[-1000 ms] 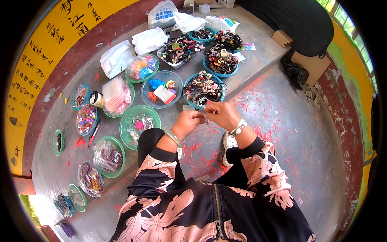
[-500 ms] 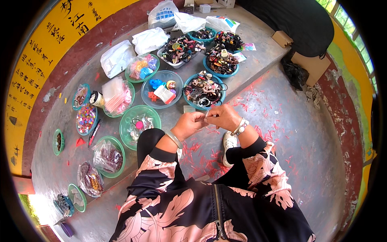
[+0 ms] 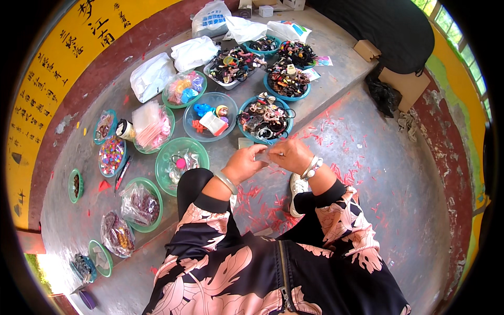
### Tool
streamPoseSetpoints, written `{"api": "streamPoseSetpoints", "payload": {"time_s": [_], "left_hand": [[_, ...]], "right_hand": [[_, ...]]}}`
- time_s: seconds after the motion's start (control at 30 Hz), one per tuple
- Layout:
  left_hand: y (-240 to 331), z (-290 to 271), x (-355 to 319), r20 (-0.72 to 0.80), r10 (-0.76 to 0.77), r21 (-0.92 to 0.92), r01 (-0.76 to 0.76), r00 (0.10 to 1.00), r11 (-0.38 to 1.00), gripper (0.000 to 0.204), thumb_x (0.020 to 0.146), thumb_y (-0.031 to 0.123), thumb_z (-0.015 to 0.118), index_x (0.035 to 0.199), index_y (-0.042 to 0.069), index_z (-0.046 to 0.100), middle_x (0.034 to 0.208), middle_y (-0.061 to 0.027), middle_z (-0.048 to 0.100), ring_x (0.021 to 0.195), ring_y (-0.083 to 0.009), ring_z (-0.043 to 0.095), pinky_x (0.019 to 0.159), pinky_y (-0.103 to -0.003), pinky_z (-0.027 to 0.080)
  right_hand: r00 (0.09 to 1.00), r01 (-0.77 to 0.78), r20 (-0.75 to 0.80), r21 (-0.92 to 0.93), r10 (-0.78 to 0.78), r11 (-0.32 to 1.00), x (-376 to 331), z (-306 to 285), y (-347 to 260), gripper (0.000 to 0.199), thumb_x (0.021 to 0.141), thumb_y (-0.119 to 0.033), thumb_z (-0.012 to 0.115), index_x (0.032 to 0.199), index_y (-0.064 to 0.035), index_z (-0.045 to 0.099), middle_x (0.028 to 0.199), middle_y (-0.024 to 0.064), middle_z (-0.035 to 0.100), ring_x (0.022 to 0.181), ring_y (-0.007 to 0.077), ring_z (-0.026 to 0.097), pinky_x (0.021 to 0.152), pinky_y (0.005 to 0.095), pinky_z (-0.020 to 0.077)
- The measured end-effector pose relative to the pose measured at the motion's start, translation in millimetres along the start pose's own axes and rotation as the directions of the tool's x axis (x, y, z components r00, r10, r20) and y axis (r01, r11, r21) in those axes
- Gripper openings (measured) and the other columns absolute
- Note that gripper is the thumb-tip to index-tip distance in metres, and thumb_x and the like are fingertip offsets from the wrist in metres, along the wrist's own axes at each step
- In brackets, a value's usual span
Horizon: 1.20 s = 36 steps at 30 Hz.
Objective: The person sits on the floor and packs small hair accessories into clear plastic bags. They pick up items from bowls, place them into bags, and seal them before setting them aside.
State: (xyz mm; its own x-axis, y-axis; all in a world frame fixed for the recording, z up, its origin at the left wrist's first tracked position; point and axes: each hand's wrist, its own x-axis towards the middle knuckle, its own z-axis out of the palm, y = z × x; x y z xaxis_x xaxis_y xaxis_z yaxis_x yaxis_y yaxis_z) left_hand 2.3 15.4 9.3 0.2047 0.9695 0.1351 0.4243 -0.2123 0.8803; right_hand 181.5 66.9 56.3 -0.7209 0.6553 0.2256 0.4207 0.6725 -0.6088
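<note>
My left hand and my right hand meet in front of me above the concrete floor. Between their fingertips they pinch a small clear plastic packet. What is inside the packet is too small to tell. Just beyond the hands stands a teal bowl of dark hair ties and rings. A small clear packet lies on the step edge near my left hand. Bracelets ring both wrists.
Several green and teal bowls hold beads and trinkets on the raised step: one with a pink piece, a clear one with blue and red bits. White plastic bags lie behind. Red scraps litter the lower floor. A cardboard box stands right.
My hands have dropped slightly toward me and closed together on the packet; otherwise the scene is unchanged.
</note>
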Motion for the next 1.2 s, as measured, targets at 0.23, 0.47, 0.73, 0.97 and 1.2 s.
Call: {"api": "streamPoseSetpoints", "payload": {"time_s": [0.23, 0.47, 0.73, 0.97, 1.2], "left_hand": [[3.1, 1.1, 2.4, -0.019, -0.100, -0.433, 0.082, 0.995, 0.898, 0.029, 0.079, 0.002, 0.057, 0.107, -0.001, 0.056, 0.098, -0.0076, 0.063, 0.089, -0.0128, 0.058, 0.076, -0.025, 0.046], [-11.6, -2.5, 2.1, 0.000, -0.229, -0.573, 0.188, 0.973, 0.798, 0.025, 0.083, 0.001, 0.054, 0.108, -0.002, 0.055, 0.098, -0.0055, 0.061, 0.085, -0.0078, 0.055, 0.071, -0.021, 0.045], [17.6, -13.5, 1.7, 0.018, -0.280, -0.619, 0.231, 0.960, 0.751, 0.032, 0.083, 0.012, 0.052, 0.111, -0.004, 0.053, 0.100, -0.0072, 0.060, 0.096, -0.0127, 0.055, 0.085, -0.026, 0.042], [4.0, -14.9, 0.3, -0.101, -0.345, -0.580, 0.227, 0.933, 0.782, 0.029, 0.086, 0.020, 0.054, 0.103, -0.003, 0.057, 0.095, -0.0066, 0.062, 0.087, -0.0121, 0.058, 0.080, -0.025, 0.045], [-24.2, -9.4, 5.4, -0.267, -0.322, -0.557, 0.127, 0.908, 0.821, 0.019, 0.083, 0.015, 0.056, 0.080, -0.003, 0.063, 0.067, 0.0033, 0.056, 0.063, -0.0031, 0.045, 0.056, -0.022, 0.038]], "right_hand": [[0.990, -0.134, 0.011, -0.259, 0.141, 0.957, -2.3, 6.8, -13.2, 0.011, 0.078, -0.018, 0.055, 0.084, -0.0091, 0.058, 0.067, 0.0121, 0.061, 0.064, 0.0318, 0.060, 0.057, 0.0428, 0.0465], [0.997, -0.070, -0.035, -0.178, 0.065, 0.981, 2.2, 9.2, -19.5, 0.011, 0.076, -0.010, 0.053, 0.087, -0.0082, 0.054, 0.074, 0.0139, 0.061, 0.068, 0.0314, 0.060, 0.057, 0.0426, 0.0471], [0.986, -0.047, -0.165, -0.147, 0.022, 0.988, 2.4, 22.6, -23.4, 0.016, 0.074, -0.002, 0.050, 0.089, -0.0038, 0.045, 0.075, 0.0163, 0.060, 0.067, 0.0313, 0.060, 0.055, 0.0399, 0.0475], [0.986, -0.086, -0.146, -0.059, 0.077, 0.995, 7.2, 21.7, -32.0, 0.019, 0.076, -0.003, 0.048, 0.093, -0.0041, 0.042, 0.075, 0.0161, 0.059, 0.070, 0.0339, 0.060, 0.058, 0.0412, 0.0471], [0.976, 0.069, -0.196, -0.135, -0.095, 0.988, 5.9, 40.3, -31.6, 0.054, 0.073, -0.003, 0.049, 0.125, -0.0044, 0.036, 0.086, 0.0162, 0.059, 0.078, 0.0314, 0.060, 0.065, 0.0383, 0.0486]]}}
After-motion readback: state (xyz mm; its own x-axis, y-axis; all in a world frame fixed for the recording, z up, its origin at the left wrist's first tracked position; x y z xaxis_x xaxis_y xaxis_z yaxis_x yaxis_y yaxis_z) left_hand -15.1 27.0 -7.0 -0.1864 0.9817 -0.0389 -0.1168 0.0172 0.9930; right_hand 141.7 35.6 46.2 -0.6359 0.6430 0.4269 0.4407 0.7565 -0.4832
